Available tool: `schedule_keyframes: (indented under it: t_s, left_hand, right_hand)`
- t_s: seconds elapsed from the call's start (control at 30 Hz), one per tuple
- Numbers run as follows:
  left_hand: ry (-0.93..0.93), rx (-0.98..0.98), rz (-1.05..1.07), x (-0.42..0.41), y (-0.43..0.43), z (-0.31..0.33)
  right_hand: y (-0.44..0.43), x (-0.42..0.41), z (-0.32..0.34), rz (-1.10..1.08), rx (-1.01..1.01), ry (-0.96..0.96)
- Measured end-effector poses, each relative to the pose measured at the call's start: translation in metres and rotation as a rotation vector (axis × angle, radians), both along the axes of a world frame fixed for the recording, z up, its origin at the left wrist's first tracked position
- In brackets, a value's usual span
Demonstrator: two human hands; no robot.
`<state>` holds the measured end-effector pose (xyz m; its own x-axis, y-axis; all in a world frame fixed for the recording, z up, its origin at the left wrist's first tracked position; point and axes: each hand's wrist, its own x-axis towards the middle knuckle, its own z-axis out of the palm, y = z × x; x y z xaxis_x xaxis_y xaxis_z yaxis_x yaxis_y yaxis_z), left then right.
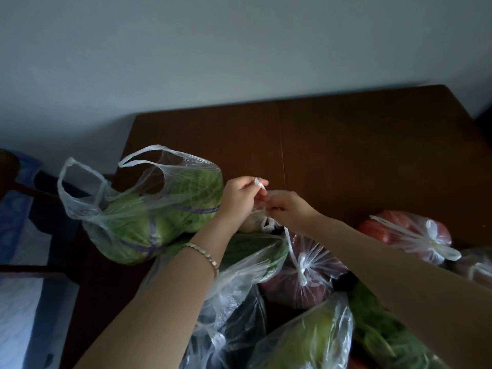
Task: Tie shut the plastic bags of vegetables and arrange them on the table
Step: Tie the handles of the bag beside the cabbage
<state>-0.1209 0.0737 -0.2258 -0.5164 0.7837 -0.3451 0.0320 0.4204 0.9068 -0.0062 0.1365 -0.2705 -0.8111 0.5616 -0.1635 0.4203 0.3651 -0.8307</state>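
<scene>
Both left hand (241,197) and right hand (288,210) pinch handle ends (260,183) of the small bag (253,222) between curled fingers.

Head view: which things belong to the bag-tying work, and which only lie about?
Job: left hand, right hand, both pinching handles of the small bag; open cabbage bag; knotted tomato bag; table.
Lying about: bracelet; blue fabric beside the table.

Bare left forearm (159,302), bare right forearm (386,262), slim gold-toned link bracelet (205,258) on the left wrist, flat rectangular links
</scene>
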Motion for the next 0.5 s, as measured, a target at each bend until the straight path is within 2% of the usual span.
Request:
schedule_keyframes:
  t_s: [0.1,0.13,0.23,0.33,0.4,0.5]
  left_hand:
    - [-0.08,-0.03,0.041,0.0,0.003,-0.001]
    - [-0.024,-0.05,0.014,-0.001,0.002,-0.003]
    - [0.311,-0.127,-0.178,-0.001,-0.007,-0.012]
    - [0.498,-0.039,-0.245,0.001,-0.018,-0.019]
    - [0.503,0.031,-0.208,0.001,-0.022,-0.02]
    - [0.466,0.024,-0.209,0.005,-0.026,-0.021]
  right_hand:
    - [-0.003,-0.001,-0.001,-0.062,-0.099,0.024]
    - [-0.004,-0.001,0.0,-0.095,-0.134,0.014]
    - [-0.006,-0.002,0.002,-0.204,-0.283,0.044]
    - [-0.006,0.0,0.007,-0.297,-0.445,0.084]
    - [-0.005,0.005,0.01,-0.367,-0.501,0.062]
    - [-0.004,0.008,0.012,-0.438,-0.534,0.067]
